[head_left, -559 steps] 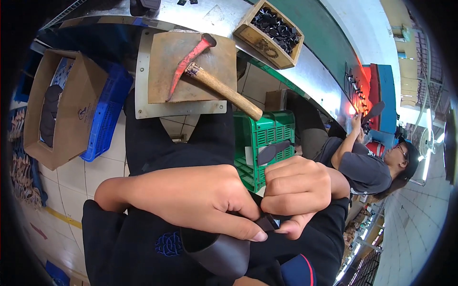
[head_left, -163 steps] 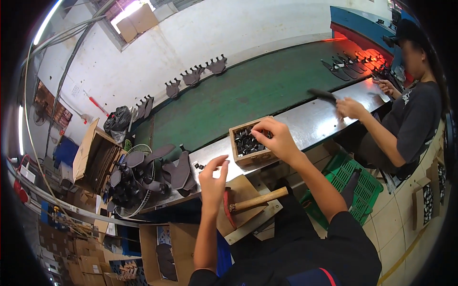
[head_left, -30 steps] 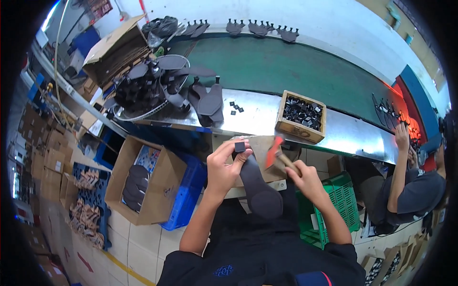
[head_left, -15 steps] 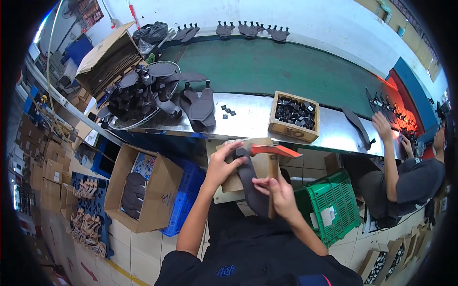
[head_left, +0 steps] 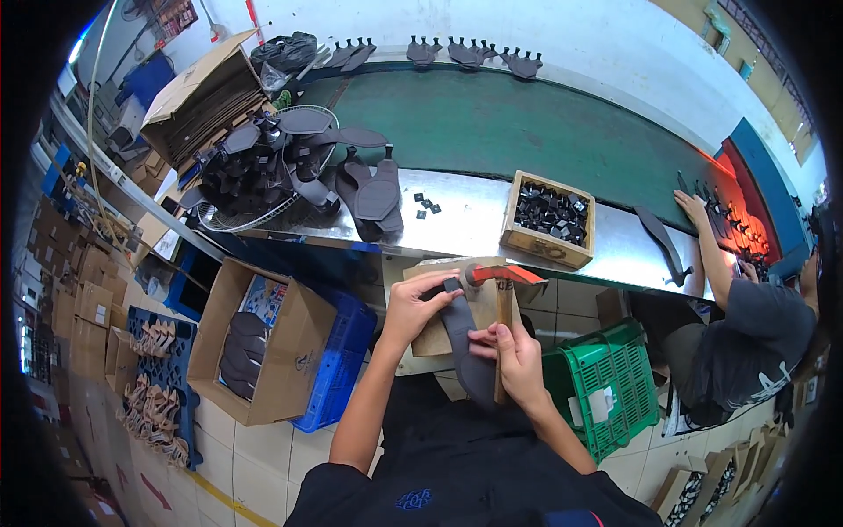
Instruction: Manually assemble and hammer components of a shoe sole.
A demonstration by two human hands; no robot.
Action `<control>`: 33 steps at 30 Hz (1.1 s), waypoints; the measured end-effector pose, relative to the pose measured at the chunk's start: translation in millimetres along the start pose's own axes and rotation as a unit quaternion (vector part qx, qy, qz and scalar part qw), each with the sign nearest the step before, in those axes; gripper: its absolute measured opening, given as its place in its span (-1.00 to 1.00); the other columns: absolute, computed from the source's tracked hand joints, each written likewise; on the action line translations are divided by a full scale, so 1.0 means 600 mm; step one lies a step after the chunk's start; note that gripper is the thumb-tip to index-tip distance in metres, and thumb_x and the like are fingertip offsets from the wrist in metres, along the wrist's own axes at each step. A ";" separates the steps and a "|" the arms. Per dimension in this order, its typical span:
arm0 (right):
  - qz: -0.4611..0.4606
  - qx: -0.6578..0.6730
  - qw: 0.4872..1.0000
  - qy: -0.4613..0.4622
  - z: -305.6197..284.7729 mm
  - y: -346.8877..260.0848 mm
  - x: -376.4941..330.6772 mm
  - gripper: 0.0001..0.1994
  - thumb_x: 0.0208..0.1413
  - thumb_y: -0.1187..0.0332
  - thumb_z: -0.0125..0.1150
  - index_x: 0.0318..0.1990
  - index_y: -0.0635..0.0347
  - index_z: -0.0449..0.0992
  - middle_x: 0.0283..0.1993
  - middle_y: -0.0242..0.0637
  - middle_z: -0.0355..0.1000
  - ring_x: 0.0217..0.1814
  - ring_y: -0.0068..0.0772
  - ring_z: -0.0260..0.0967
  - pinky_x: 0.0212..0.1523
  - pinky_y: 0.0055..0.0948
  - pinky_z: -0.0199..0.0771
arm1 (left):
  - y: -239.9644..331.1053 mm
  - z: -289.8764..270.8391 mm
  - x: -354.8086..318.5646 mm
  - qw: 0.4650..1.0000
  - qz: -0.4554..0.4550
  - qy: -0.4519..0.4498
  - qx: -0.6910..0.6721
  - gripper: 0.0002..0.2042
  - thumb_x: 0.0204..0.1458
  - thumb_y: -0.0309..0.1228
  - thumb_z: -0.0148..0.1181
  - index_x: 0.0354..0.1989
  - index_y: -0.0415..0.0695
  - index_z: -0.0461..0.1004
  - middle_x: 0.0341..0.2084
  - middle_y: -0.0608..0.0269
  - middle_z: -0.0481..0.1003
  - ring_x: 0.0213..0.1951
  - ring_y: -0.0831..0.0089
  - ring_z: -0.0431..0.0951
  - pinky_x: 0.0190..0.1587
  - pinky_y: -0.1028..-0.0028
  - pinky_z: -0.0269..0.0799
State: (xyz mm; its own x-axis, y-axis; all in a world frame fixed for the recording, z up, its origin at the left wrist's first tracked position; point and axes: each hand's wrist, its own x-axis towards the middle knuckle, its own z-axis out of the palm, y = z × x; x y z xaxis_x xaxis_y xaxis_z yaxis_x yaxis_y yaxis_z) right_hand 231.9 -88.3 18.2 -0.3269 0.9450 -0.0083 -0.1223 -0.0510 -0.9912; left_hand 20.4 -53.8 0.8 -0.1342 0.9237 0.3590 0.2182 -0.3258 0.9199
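My left hand (head_left: pixel 411 309) pinches the upper end of a long dark grey shoe sole (head_left: pixel 474 373), where a small black square piece (head_left: pixel 452 285) sits at the fingertips. In my right hand (head_left: pixel 523 362) is a hammer (head_left: pixel 504 306) with a wooden handle and an orange claw head, held upright. Some of that hand's fingers also rest against the sole's side. The hammer's round face is just right of the black piece; whether they touch I cannot tell. Beneath lies a pale wooden block (head_left: pixel 430 341), partly covered by my hands and the sole.
A wooden box (head_left: pixel 546 249) of small black pieces stands on the metal bench edge, near several loose ones (head_left: pixel 425 207). Left are a basket piled with soles (head_left: pixel 263 158) and a cardboard box (head_left: pixel 303 360). A green crate (head_left: pixel 606 386) and a co-worker (head_left: pixel 760 325) are right.
The hammer's head has shifted slightly, its orange claw pointing a little less far right. My hands keep their grips. The co-worker's hand has reached up onto the green belt.
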 end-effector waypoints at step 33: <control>-0.234 -0.383 0.894 0.009 -0.031 -0.132 -0.029 -0.55 0.40 0.06 -0.05 0.08 0.35 0.39 -0.52 -0.44 0.31 -0.60 -0.67 0.22 -0.59 -0.60 0.18 | 0.024 0.006 -0.025 0.946 -0.073 -0.107 0.298 0.16 -0.03 -0.02 0.35 0.49 -0.23 -0.45 0.35 0.31 0.29 0.42 0.21 0.15 0.48 -0.04 -0.48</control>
State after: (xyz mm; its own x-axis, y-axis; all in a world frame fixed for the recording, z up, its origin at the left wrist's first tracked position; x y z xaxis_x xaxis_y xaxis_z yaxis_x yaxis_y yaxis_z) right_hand 264.9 -94.7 94.5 -0.3916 0.8109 0.4349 0.4374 0.5799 -0.6873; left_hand 28.8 -71.5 8.1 -0.0202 0.9906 0.1351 0.7269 -0.0782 0.6823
